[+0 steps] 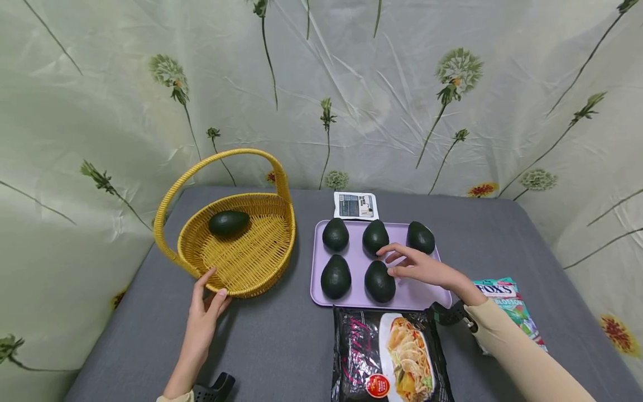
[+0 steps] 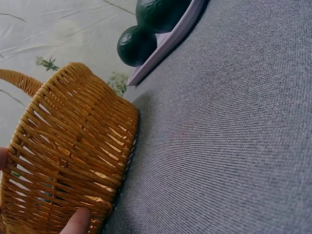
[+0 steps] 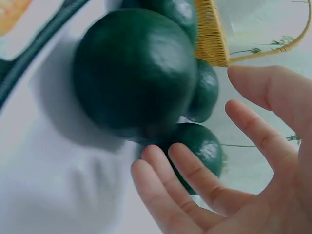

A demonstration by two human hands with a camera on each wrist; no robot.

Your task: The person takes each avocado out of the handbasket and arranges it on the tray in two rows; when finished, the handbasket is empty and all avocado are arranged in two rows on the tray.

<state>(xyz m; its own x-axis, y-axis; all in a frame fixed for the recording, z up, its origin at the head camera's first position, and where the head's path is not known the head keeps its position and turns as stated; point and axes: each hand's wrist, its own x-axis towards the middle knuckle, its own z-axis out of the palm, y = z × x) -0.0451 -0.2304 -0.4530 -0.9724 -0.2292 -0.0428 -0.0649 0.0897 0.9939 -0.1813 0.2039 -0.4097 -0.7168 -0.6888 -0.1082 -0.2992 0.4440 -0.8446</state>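
Note:
My left hand [image 1: 203,315] grips the near rim of a yellow woven basket [image 1: 271,268], one finger over the edge and the thumb [image 2: 79,222] against the outer side. A single dark green avocado [image 1: 229,223] lies inside the basket. To the right, a lilac tray [image 1: 414,293] carries several more avocados in two rows. Over the tray's right part hovers my right hand [image 1: 419,267], fingers spread and loosely bent, holding nothing. Its fingertips are beside the front middle avocado [image 1: 379,281]; in the right wrist view a large avocado [image 3: 134,73] stands just beyond the fingers.
A black food packet [image 1: 359,357] lies in front of the tray. Behind the tray is a small white packet [image 1: 355,206]. A green FOX'S candy bag [image 1: 514,307] sits right, partly under the right forearm. A flowered curtain [image 1: 372,111] hangs behind the grey table [image 1: 281,346].

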